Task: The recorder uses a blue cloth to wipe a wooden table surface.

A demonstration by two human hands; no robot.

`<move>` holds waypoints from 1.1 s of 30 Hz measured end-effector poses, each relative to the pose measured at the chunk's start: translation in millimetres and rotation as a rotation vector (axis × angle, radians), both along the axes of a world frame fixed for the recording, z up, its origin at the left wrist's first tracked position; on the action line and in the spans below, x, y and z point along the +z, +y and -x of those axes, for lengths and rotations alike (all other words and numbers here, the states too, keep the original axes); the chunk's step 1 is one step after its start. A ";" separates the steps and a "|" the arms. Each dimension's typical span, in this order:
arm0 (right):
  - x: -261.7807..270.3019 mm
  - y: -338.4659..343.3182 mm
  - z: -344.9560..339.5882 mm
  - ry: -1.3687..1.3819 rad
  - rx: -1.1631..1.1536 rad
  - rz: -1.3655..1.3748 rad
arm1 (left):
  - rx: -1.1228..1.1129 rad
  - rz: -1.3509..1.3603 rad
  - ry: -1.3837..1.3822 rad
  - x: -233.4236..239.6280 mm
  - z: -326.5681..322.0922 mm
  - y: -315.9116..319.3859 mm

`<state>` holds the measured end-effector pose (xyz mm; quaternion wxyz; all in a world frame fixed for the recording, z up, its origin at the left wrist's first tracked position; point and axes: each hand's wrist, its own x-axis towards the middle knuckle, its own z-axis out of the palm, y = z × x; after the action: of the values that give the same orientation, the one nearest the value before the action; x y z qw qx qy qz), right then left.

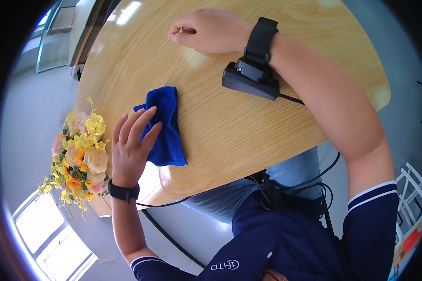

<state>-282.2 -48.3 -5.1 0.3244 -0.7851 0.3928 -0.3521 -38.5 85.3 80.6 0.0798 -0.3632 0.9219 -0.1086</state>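
Note:
A folded blue cloth (165, 130) lies on the wood-grain table (225, 133). Over its left side is my left hand (132, 151), back up and fingers spread. The fingertips overlap the cloth; whether they press on it is hard to tell. My right hand (211, 31) is at the far part of the table, apart from the cloth, its fingers curled in with nothing visible in them. A black strap (262, 38) circles the right wrist and carries a black device (249, 80) with a cable. Another black band (123, 191) is on the left wrist.
An arrangement of yellow, cream and orange flowers (81, 158) stands at the table's left edge, close to my left forearm. Black cables (316, 179) hang near my lap by the front edge. A white chair (413, 189) is off to the right, and a window (49, 228) at lower left.

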 end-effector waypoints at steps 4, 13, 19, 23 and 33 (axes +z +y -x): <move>-0.8 0.4 0.2 -0.003 -0.012 0.015 | 0.052 -0.042 0.009 1.6 2.1 -0.5; -4.5 -0.5 -2.7 -0.012 -0.032 0.048 | 0.222 -0.173 0.086 3.3 1.7 3.2; -4.5 -0.4 -1.8 -0.032 -0.018 0.032 | 0.448 -0.295 0.164 -7.5 -0.7 9.5; -1.5 0.3 -2.3 -0.037 -0.010 0.014 | 0.609 -0.357 0.327 -10.0 -3.7 15.6; -2.1 -0.2 -1.4 -0.010 -0.009 -0.004 | 0.531 -0.201 0.302 -12.6 3.3 26.1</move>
<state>-280.7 -48.5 -7.2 0.3262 -0.7810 0.3954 -0.3568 -41.8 111.4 68.0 0.0029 -0.5934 0.8025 0.0626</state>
